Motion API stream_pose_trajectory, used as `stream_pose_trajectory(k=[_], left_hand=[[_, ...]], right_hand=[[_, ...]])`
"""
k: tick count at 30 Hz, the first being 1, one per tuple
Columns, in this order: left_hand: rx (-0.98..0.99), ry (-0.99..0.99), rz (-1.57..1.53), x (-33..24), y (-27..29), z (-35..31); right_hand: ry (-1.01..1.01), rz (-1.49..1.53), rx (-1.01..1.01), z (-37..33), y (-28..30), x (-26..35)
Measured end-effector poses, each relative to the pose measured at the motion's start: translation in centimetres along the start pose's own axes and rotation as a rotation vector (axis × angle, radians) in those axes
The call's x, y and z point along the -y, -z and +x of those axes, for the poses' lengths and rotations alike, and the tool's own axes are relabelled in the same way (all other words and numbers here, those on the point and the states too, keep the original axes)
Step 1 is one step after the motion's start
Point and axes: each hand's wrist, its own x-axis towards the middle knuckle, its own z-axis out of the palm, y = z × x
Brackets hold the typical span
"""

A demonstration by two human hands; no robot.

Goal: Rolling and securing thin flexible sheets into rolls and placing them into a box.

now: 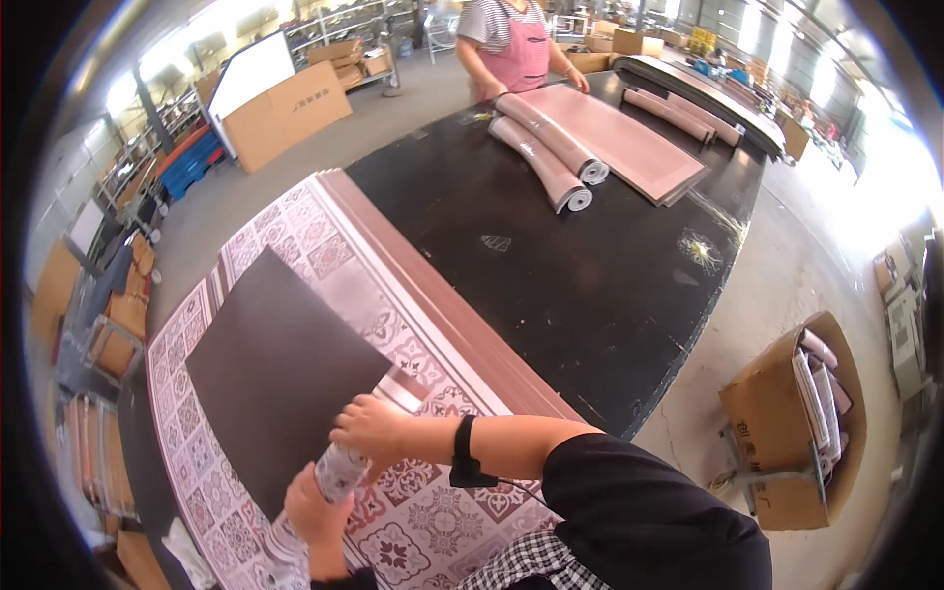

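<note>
A floor mat with a dark underside (285,364) lies face down across a stack of mats with a tile pattern (442,521). Its near end is curled into a narrow roll (341,472), patterned side out. My left hand (317,511) is closed around the lower part of this roll. Farther up, the fingers of my right hand (374,430) wrap over it, close to the dark sheet. A band on my right wrist carries a small black device (470,462) with a cable.
The stack rests on a black table (492,285). Rolled mats (539,162) and flat pink mats (629,143) lie at its far end, where a person in a pink apron (516,49) stands with hands near them. A cardboard box (777,423) holding rolls stands on the floor at right.
</note>
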Motion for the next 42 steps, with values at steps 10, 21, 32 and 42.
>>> stream_pose_trajectory(k=[10,21,32,42], left_hand=[[0.234,-0.024,-0.202,-8.5,3.5,-4.1],[0.316,-0.066,-0.201,-12.6,9.0,-10.1],[-0.141,0.762,-1.268,1.9,4.1,-19.1],[0.416,0.968,-0.692,4.5,3.6,-16.1]], right_hand=[[-0.269,-0.055,0.476,-9.5,4.3,5.1],[-0.367,0.118,0.403,-16.3,8.9,9.1],[-1.046,-0.088,-0.344,-25.4,7.1,8.2],[-1.192,0.016,-0.194,-22.1,7.4,6.5]])
